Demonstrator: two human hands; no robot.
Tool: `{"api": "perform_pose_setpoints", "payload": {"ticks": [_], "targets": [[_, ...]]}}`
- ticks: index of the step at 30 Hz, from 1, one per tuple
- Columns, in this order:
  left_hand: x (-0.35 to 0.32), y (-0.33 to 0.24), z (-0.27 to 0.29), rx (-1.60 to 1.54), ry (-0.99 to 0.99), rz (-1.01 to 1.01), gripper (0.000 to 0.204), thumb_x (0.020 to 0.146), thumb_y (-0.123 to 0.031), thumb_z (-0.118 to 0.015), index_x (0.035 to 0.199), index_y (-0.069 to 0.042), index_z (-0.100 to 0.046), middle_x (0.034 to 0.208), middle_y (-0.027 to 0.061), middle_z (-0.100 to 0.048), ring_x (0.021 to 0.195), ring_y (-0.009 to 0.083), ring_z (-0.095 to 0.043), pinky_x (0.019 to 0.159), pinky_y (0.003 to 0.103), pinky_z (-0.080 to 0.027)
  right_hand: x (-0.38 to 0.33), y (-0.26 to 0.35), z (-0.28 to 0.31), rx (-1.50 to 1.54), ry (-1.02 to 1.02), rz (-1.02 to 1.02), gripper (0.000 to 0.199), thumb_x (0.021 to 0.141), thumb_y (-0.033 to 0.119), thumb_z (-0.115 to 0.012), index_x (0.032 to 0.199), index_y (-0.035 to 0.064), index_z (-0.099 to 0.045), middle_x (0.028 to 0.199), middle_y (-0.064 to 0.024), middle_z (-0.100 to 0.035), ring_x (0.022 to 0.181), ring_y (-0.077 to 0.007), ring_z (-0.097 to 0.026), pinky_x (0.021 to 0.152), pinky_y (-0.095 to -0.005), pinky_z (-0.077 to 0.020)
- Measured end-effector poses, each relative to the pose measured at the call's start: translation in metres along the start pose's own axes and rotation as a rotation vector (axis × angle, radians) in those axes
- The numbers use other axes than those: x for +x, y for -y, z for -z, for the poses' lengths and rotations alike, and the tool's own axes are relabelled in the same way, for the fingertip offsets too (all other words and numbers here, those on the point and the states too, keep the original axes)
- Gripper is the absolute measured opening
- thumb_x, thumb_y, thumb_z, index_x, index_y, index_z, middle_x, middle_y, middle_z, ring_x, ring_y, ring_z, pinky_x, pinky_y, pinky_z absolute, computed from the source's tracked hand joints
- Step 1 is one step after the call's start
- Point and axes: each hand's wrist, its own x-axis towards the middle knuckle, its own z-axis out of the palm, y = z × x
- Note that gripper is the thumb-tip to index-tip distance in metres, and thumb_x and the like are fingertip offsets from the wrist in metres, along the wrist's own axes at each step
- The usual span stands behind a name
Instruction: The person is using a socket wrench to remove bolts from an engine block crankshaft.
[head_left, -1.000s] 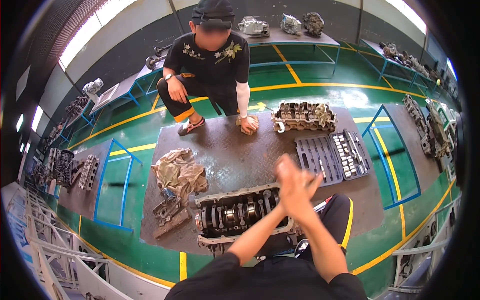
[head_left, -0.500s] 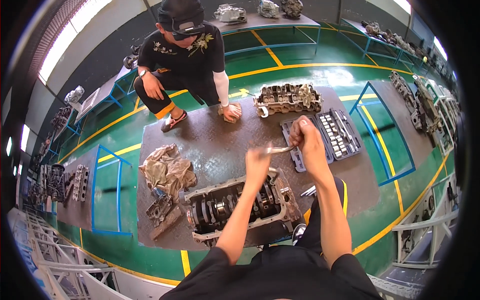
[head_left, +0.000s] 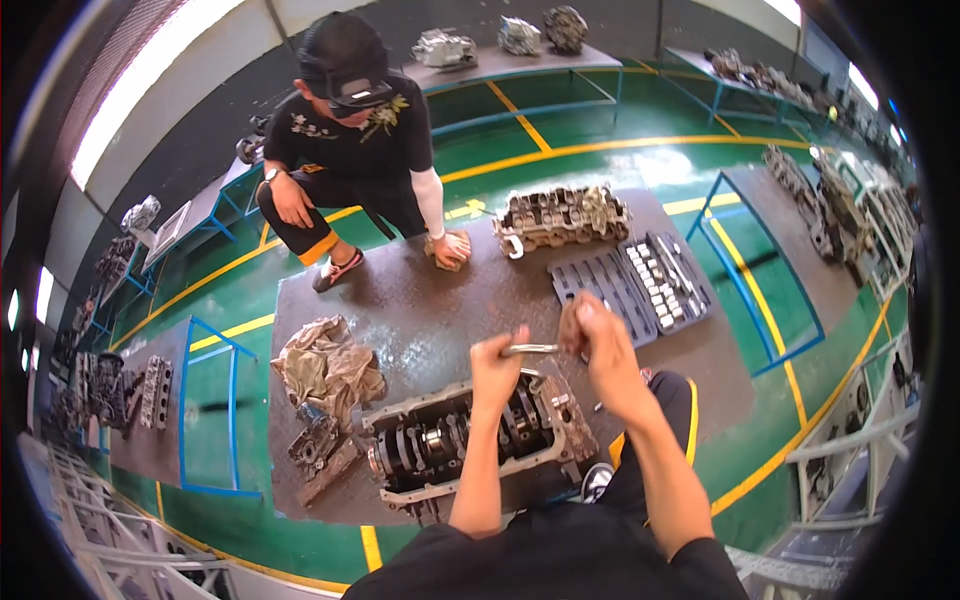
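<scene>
My left hand (head_left: 497, 368) is closed round one end of a silver ratchet wrench (head_left: 532, 349). My right hand (head_left: 600, 345) grips the other end, so the tool lies level between my fists; its ends are hidden by my fingers. Below my hands sits an engine block (head_left: 392, 408) with its crankshaft facing up, partly covered by my left forearm. Beyond my right hand lies an open socket set case (head_left: 574, 271), with sockets in rows on its right half.
A cylinder head (head_left: 562, 220) stands at the table's far side. Facing me, a crouching person (head_left: 345, 150) presses a hand on a brown rag (head_left: 451, 262). Crumpled cloth (head_left: 328, 362) and dirty metal parts (head_left: 318, 440) lie left. A blue frame (head_left: 735, 185) stands at right.
Both my hands have come lower and a little left, still holding the ratchet wrench, which is now nearly level. The left hand is no longer blurred. The view has shifted slightly.
</scene>
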Motion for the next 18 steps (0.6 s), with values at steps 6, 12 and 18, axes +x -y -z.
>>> {"api": "perform_pose_setpoints", "payload": {"ticks": [6,12,18], "targets": [[-0.027,-0.03,-0.062,0.02,0.067,-0.271,0.027,0.09,-0.022,-0.063,0.075,0.0,-0.058,0.068,0.0014,-0.058,0.062,0.0113,-0.05,0.055,0.031,-0.037,-0.008,-0.035,-0.039,-0.401,0.014,0.581,0.031,0.099,0.017,-0.048,0.122,-0.0037,-0.055,0.123,-0.0161,-0.058,0.108,-0.0185,-0.058,0.099,-0.031,-0.0436],[0.052,-0.008,-0.016,-0.102,-0.055,-0.254,0.039,0.095,-0.019,-0.061,0.065,0.006,-0.055,0.051,0.0002,-0.033,0.053,0.0049,-0.032,0.045,0.03,-0.027,0.039,-0.016,-0.009,0.151,0.027,0.03,0.037,0.102,0.027,-0.031,0.076,0.002,-0.039,0.07,-0.0036,-0.038,0.067,-0.0147,-0.038,0.063,-0.0301,-0.0339],[-0.06,-0.008,-0.065,-0.05,-0.343,-0.331,0.025,0.085,-0.025,-0.072,0.094,-0.001,-0.071,0.084,0.007,-0.071,0.075,0.0177,-0.06,0.066,0.037,-0.042,0.012,-0.018,-0.059,-0.162,0.05,0.046,0.027,0.101,0.02,-0.042,0.104,-0.004,-0.055,0.092,-0.0144,-0.061,0.09,-0.0276,-0.059,0.087,-0.0374,-0.0458]]}}
